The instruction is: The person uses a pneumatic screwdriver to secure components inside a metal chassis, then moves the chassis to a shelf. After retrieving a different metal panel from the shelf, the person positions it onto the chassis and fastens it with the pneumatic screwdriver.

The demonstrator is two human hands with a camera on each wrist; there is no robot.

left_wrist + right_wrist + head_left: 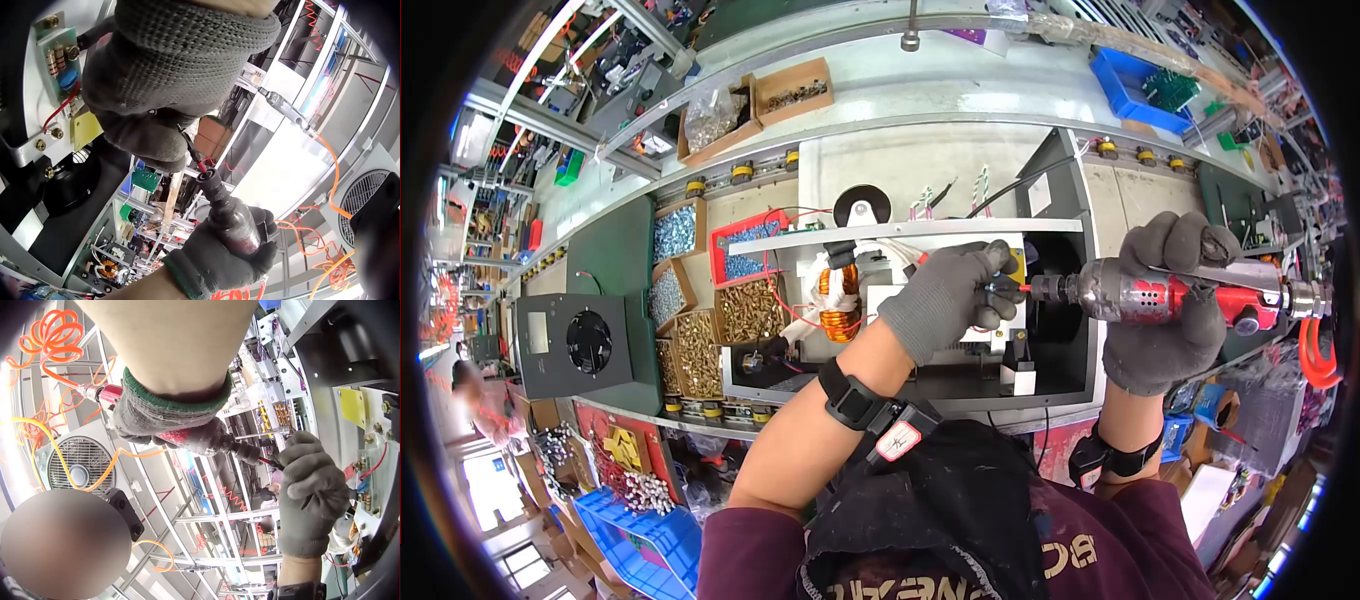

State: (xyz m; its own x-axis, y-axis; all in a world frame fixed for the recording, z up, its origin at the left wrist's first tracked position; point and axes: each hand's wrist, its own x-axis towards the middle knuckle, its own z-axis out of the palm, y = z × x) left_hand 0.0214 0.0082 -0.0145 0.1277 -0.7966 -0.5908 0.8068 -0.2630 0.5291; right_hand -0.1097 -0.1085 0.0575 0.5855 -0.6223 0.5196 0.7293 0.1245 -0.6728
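Note:
The gloved right hand grips a red and silver pneumatic screwdriver, held level over the right end of a grey metal case. From its chuck a bit with a red band points left. My gloved left hand is at the bit's tip, fingers curled and pinching there; what small part sits between the fingertips, I cannot tell. Beneath the left hand lies the inside of the case, with a copper coil, red wires and a small circuit board beside a yellow piece.
Left of the case stand boxes of brass fasteners and a red bin of bluish screws. A grey panel with a fan lies further left. An orange air hose hangs from the screwdriver's rear. Rails with rollers run behind.

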